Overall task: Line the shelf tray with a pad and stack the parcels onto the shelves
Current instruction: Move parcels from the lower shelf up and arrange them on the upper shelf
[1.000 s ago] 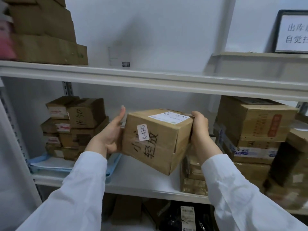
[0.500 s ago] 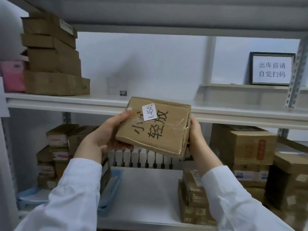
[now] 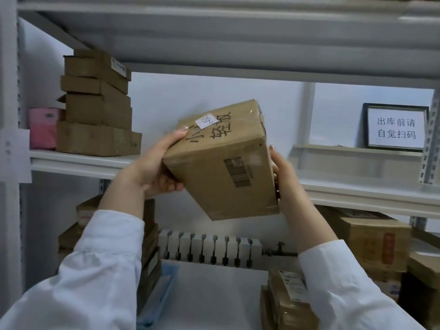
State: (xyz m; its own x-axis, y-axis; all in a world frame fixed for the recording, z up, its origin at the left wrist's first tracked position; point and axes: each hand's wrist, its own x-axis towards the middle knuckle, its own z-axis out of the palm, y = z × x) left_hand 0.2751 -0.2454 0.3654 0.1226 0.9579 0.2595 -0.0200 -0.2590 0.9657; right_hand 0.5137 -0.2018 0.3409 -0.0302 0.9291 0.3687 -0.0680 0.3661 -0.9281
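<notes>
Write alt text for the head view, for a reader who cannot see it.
The left hand and right hand hold a tilted parcel up before a white shelf. A stack of boxes stands on it at left, a framed sign behind at right, more boxes on the shelf below.

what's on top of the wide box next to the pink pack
A stack of smaller cardboard boxes sits on the wide box; the topmost box carries a white label. Anything behind the stack is covered by it.
</notes>
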